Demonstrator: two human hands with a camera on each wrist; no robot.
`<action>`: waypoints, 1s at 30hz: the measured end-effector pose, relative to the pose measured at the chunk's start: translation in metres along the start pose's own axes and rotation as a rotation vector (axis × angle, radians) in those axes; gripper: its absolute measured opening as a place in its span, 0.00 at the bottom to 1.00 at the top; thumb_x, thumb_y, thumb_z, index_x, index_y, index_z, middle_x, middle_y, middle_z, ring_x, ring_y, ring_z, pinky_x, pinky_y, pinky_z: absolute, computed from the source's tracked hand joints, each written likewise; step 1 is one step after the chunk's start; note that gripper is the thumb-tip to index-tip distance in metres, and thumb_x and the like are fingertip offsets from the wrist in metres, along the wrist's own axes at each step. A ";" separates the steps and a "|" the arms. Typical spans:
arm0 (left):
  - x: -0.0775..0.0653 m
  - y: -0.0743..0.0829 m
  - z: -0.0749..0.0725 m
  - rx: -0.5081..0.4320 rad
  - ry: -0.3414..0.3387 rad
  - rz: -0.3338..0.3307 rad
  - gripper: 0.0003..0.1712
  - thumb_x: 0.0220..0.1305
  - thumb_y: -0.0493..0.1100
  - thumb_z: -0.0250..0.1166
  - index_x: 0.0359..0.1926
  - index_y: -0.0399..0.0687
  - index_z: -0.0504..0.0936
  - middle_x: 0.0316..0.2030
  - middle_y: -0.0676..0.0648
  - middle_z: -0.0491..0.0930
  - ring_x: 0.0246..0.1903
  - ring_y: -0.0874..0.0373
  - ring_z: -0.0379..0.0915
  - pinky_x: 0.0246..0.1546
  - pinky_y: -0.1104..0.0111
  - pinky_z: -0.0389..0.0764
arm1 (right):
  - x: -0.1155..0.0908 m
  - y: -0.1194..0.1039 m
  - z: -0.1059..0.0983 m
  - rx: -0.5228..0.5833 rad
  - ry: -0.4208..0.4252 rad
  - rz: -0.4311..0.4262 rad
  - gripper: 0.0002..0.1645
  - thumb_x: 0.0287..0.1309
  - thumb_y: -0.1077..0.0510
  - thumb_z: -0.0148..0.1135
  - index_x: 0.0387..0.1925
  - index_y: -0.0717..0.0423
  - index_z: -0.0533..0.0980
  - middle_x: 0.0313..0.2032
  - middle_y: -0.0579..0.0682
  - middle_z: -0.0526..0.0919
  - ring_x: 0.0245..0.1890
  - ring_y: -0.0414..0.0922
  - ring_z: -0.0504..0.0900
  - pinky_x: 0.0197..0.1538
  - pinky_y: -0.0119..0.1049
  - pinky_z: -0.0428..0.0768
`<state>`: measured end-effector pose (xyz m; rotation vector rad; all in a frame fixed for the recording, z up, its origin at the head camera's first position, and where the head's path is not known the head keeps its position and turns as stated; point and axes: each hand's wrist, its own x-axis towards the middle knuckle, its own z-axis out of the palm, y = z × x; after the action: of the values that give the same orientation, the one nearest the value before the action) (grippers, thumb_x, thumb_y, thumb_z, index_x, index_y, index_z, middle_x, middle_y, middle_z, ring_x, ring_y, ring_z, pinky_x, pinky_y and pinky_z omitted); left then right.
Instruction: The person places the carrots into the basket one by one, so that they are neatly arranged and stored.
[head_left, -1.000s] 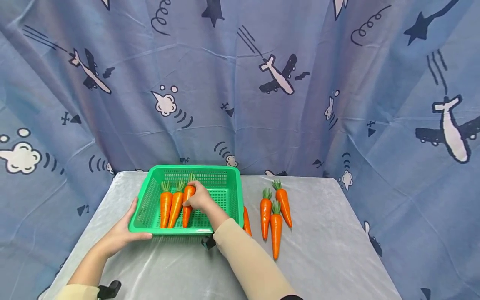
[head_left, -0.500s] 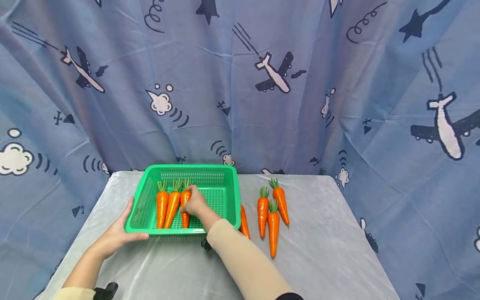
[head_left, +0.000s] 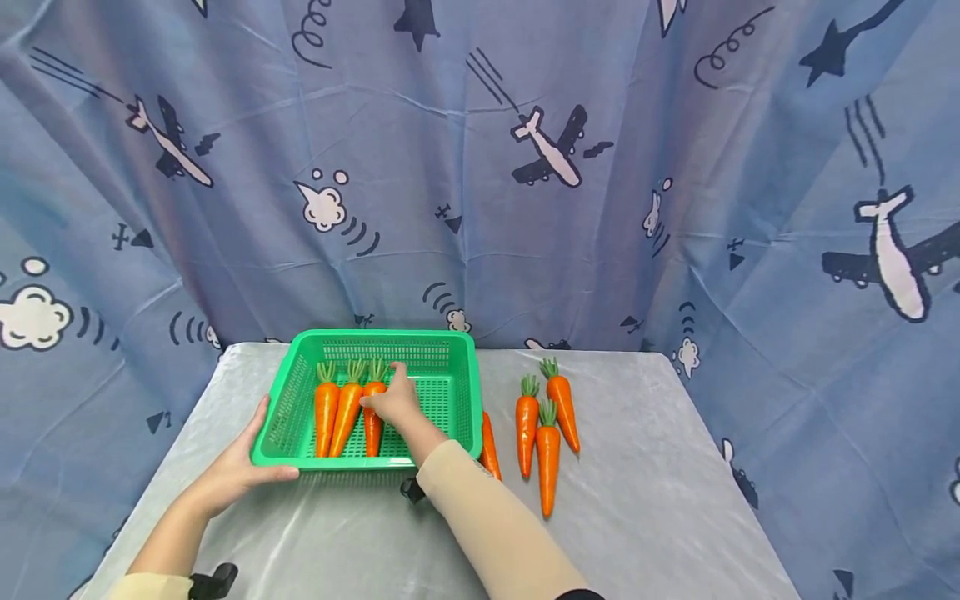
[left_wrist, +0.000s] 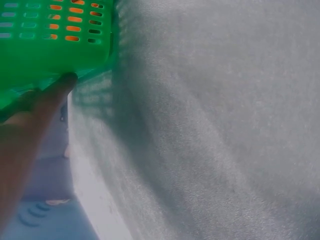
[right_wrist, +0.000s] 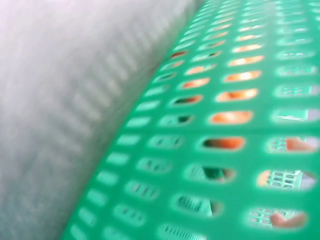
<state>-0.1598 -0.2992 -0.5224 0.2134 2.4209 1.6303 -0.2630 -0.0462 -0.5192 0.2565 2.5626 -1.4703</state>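
Observation:
A green plastic basket stands on the table with three carrots inside, leafy ends toward the back. My right hand is over the rightmost carrot in it, thumb and index finger spread apart, the thumb close to the carrot's upper part. Left of it lie the middle carrot and the left carrot. My left hand rests against the basket's near left corner, its thumb straight along the front and its fingers along the left side. The right wrist view shows mostly the slotted basket wall.
To the right of the basket, three carrots lie on the grey cloth: a left one, a near one and a far one. Another carrot is partly hidden beside the basket. A blue patterned curtain hangs behind the table.
My right hand has set the third carrot down beside the other two and let go, its fingers spreading apart. My left hand stays at the basket's corner.

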 end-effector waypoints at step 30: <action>-0.001 0.002 -0.001 0.018 -0.005 0.011 0.75 0.55 0.37 0.76 0.79 0.72 0.24 0.80 0.37 0.27 0.75 0.33 0.36 0.52 0.93 0.54 | -0.063 0.010 -0.156 0.347 -0.088 -0.270 0.41 0.61 0.46 0.71 0.72 0.39 0.64 0.68 0.52 0.70 0.65 0.54 0.73 0.61 0.52 0.77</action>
<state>-0.1588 -0.2994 -0.5205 0.2340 2.4361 1.6113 -0.2102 0.0893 -0.4352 -0.1151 2.3308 -1.9744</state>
